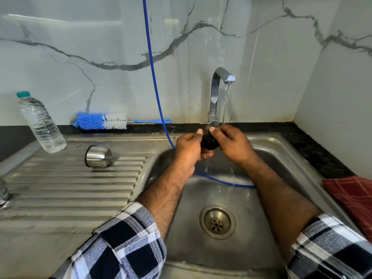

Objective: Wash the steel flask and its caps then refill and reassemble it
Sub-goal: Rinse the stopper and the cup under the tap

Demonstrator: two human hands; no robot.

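We are rinsing the small black cap [209, 141] under the tap [221, 77]. Our left hand [188, 147] and right hand [233, 142] both grip it over the sink [281, 150]. Next we likely rub it clean, then put it by the steel cup [98, 157].

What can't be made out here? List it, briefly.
- Black cap, head view: mostly covered by the left hand and right hand; its shape and inside stay hidden.
- Object at the left edge: cut off by the frame, so unidentifiable.
- Red cloth: cut off at the right edge.
- Steel cup on the drainboard: its opening faces away, inside unseen.
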